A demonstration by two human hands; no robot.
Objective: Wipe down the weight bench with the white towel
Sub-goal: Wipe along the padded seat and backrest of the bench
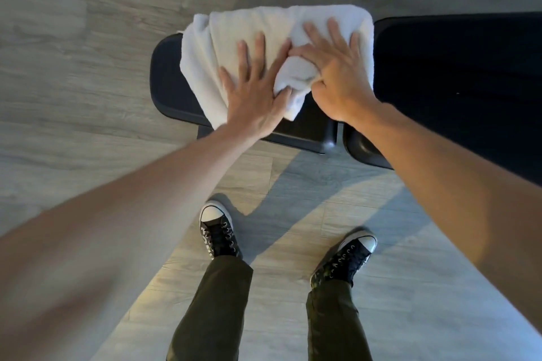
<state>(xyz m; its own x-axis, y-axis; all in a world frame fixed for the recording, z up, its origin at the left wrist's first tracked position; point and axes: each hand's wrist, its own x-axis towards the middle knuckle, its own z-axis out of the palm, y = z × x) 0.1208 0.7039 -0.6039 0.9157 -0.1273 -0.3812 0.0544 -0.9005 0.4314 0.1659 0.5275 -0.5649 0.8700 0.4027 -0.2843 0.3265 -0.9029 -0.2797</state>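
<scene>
A white towel lies bunched over the black seat pad of the weight bench. My left hand presses flat on the towel's near left part, fingers spread, thumb tucked under a fold. My right hand presses on the towel's right part, fingers spread, with a bunch of cloth pinched between thumb and palm. The bench's long black back pad stretches off to the right, split from the seat pad by a narrow gap. The towel hides most of the seat pad.
Grey wood-plank floor surrounds the bench. My two feet in black-and-white sneakers stand on the floor just in front of the bench, below dark green trousers.
</scene>
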